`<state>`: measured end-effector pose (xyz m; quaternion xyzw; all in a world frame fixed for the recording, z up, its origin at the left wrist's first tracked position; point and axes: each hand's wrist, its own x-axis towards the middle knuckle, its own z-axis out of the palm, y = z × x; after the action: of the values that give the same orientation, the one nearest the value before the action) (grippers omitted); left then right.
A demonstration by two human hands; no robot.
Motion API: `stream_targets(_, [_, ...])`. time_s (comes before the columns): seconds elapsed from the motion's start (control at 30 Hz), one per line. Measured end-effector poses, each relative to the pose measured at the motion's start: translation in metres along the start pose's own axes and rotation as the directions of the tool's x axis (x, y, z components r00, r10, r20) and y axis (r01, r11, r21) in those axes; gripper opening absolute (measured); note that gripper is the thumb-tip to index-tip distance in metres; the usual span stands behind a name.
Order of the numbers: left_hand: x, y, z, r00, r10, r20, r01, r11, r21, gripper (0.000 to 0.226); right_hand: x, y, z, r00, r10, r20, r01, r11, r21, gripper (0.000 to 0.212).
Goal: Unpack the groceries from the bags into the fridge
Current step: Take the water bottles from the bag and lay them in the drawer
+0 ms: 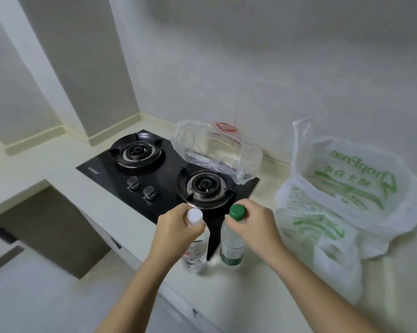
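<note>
Left hand [178, 225] grips white-capped bottle [195, 251] by neck; right hand [253, 222] grips green-capped bottle [232, 246]; both upright on worktop [262, 284]

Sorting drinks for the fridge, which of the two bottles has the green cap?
The green-capped bottle is the one the right hand grips, nearer the green-printed bag; the left hand holds the white-capped bottle.
</note>
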<state>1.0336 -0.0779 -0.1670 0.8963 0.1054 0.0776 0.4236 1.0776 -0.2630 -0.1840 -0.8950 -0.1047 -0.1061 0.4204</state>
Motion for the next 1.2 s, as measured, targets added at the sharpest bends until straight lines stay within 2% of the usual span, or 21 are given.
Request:
stream_targets(0.2, [-0.022,-0.023,0.01,0.999,-0.034,0.029,0.036,0.996,-0.078,0.015,-0.025,0.009,0.021,0.999,0.032,0.032,-0.032,0.999,0.001,0.017])
stream_targets(0.33, [-0.024,-0.028,0.012,0.998,0.016,0.057,-0.012,0.997,-0.075,0.018,-0.033,0.012,0.025,0.997,0.074,0.029,-0.075,0.996,0.048,0.016])
stream_targets(0.47, [-0.022,-0.03,0.009,0.996,0.053,0.074,-0.048,0.996,-0.076,0.019,-0.034,0.013,0.023,0.998,0.026,0.052,-0.027,0.999,0.021,0.017])
stream_targets(0.63, [-0.029,-0.049,0.015,0.99,0.137,-0.02,-0.138,0.99,-0.037,0.026,-0.042,0.023,0.025,1.0,0.023,0.016,-0.024,0.999,0.039,0.02])
stream_targets(0.7, [-0.032,-0.061,0.021,0.987,0.148,-0.06,-0.153,0.985,-0.076,0.034,-0.049,0.031,0.029,0.999,0.036,-0.011,-0.035,0.999,0.041,0.028])
stream_targets(0.83, [-0.034,-0.08,0.031,0.988,0.155,-0.01,-0.153,0.96,-0.236,0.055,-0.068,0.049,0.043,0.98,0.195,0.038,-0.199,0.968,0.156,0.061])
stream_targets(0.9, [-0.034,-0.085,0.035,0.989,0.134,0.059,-0.111,0.95,-0.292,0.063,-0.075,0.056,0.051,0.965,0.248,0.086,-0.261,0.936,0.235,0.067])
stream_targets(0.97, [-0.036,-0.088,0.04,0.987,0.084,0.139,-0.035,0.945,-0.325,0.067,-0.08,0.061,0.057,0.928,0.322,0.186,-0.37,0.854,0.366,0.069])
stream_targets(1.03, [-0.038,-0.098,0.048,0.984,0.041,0.172,0.015,0.949,-0.315,0.065,-0.083,0.066,0.064,0.889,0.384,0.25,-0.457,0.785,0.418,0.064])
stream_targets(1.2, [-0.037,-0.121,0.065,0.968,-0.051,0.246,0.128,0.943,-0.308,0.062,-0.087,0.072,0.079,0.868,0.437,0.236,-0.495,0.791,0.359,0.054])
